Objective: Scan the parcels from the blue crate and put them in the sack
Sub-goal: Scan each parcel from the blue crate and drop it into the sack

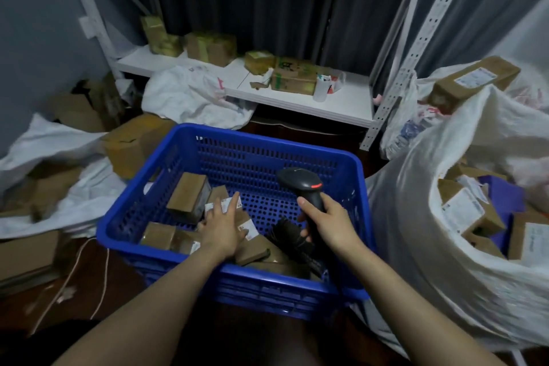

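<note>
We find the parcels heaped in the near-left half of the crate, small brown cardboard boxes, some with white printed labels, one standing on end against the others. The left hand lies over the middle of that heap, fingers straight and spread, resting on a labelled parcel just beside the upright box and closed round nothing. To its right, over the bare perforated floor of the crate, the right hand is wrapped round the handle of a black scanner, whose head points away from us; a black coiled cable hangs below it into the crate. The crate is glossy blue plastic with slotted walls and stands on a dark floor. Touching its right side is the sack, white woven stuff, mouth open, with more labelled brown boxes inside. Behind the crate runs a low white shelf on a slotted metal frame, carrying taped cartons, with a dark curtain at the back. On the left, more cartons lie on crumpled white sacking.
</note>
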